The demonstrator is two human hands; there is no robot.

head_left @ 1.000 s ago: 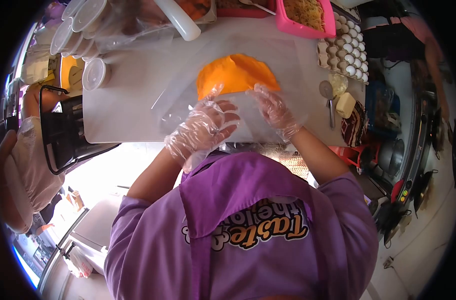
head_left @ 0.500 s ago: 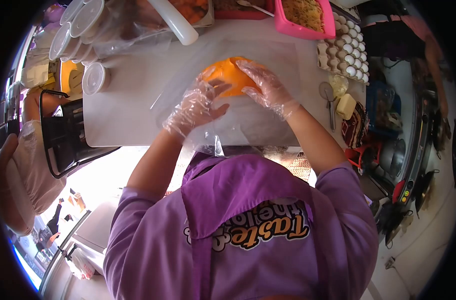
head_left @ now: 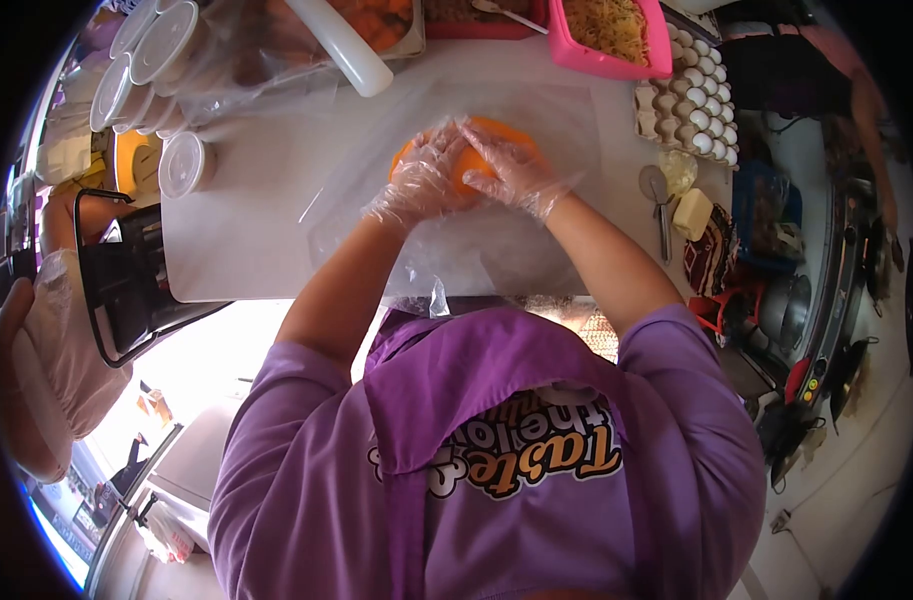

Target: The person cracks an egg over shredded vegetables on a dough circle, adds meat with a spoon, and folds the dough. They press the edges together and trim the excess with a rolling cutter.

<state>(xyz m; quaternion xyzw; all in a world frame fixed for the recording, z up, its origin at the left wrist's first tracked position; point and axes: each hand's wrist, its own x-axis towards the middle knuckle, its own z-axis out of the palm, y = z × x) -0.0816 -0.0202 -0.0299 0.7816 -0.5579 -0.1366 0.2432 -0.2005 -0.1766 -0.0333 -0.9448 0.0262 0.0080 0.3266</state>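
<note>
A smooth, rounded orange mass that looks like dough (head_left: 503,130) lies on a clear plastic sheet (head_left: 476,250) spread over the table. My left hand (head_left: 429,172), in a thin clear plastic glove, rests flat over its left part, fingers stretched forward. Gloved the same way, my right hand (head_left: 511,172) lies across the right part, with its thumb apart from the fingers. The fingertips of both hands come close together at the middle. Much of the orange mass is hidden beneath them.
Beyond my hands lie a white rolling pin (head_left: 341,48) and a pink container (head_left: 616,35) of shredded food. Eggs in a carton (head_left: 656,115), a pizza cutter (head_left: 659,205) and a yellow block (head_left: 691,214) are rightward. Lidded tubs (head_left: 186,165) and a black chair (head_left: 121,270) are leftward.
My left hand has moved right and forward onto the orange mass, from its near-left edge. My right hand has shifted slightly left. More of the mass is now covered.
</note>
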